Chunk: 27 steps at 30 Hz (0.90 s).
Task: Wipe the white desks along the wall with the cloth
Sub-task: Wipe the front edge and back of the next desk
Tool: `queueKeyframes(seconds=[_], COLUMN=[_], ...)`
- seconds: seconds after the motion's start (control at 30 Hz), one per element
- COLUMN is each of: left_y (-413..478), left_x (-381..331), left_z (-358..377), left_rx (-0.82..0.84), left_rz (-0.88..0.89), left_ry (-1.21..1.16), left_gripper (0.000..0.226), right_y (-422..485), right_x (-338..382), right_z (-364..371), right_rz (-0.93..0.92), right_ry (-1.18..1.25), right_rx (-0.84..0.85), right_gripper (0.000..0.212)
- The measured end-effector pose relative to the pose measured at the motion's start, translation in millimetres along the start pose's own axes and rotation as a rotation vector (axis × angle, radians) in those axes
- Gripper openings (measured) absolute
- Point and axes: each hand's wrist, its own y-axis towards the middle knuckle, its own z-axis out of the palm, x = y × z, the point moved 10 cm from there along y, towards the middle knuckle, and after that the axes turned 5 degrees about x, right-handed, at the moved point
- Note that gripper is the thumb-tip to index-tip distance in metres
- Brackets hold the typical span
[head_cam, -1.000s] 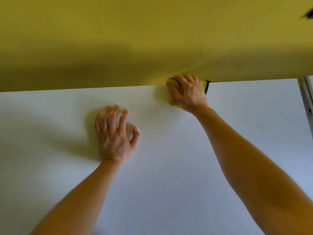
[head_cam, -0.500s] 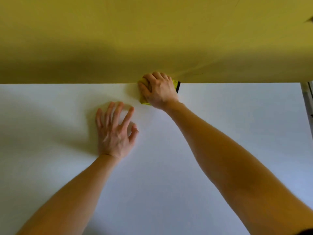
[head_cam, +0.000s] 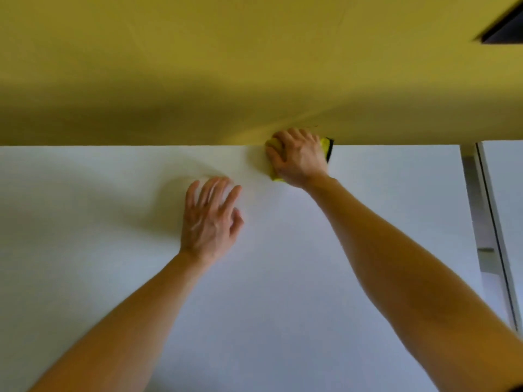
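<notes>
Cloth (head_cam: 325,144): yellow, dark-edged on its right side, bunched at the far edge of the white desk (head_cam: 283,306), hard against the base of the yellow wall (head_cam: 254,66). Mostly covered by the right hand (head_cam: 298,158); only a yellow corner below the thumb side and a strip with the dark border to the right of the knuckles visible.

Right hand: palm down, fingers curled over and closed on the cloth, pressing it onto the desk surface where desk and wall meet. Fingertips touching or nearly touching the wall; exact contact not discernible. Right forearm extended diagonally from the lower right corner of the view.

Left hand (head_cam: 210,219): flat on the desk, palm down, fingers spread and pointing toward the wall, thumb tucked at the right side. Empty, gripping nothing. Slightly blurred at the fingertips. Positioned nearer than and to the left of the right hand, apart from the cloth.

White desk: fills the lower part of the view, with soft shadow to the left of the left hand. At right, a narrow gap with a grey metal frame member (head_cam: 481,222), then the edge of a second white surface (head_cam: 506,171) alongside.

Dark rectangular shape (head_cam: 506,29) in the upper right corner of the wall area; identity not discernible.
</notes>
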Motion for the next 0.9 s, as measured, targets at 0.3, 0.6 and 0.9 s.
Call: queueKeyframes(seconds=[0.3, 0.6, 0.9], left_y=[17, 18, 19], left_x=[-68, -65, -67], left_z=[28, 31, 29], left_rx=[-0.025, -0.018, -0.033], left_rz=[-0.233, -0.262, -0.251], left_ry=[-0.046, -0.026, -0.047], left_gripper=[0.065, 0.065, 0.064], right_y=[-45, 14, -31], right_x=[-185, -15, -176], right_z=[-61, -6, -58], right_rz=[0.122, -0.176, -0.009], right_ry=[0.018, -0.014, 0.047], right_rx=[-0.101, 0.103, -0.083], right_gripper=[0.049, 0.045, 0.043])
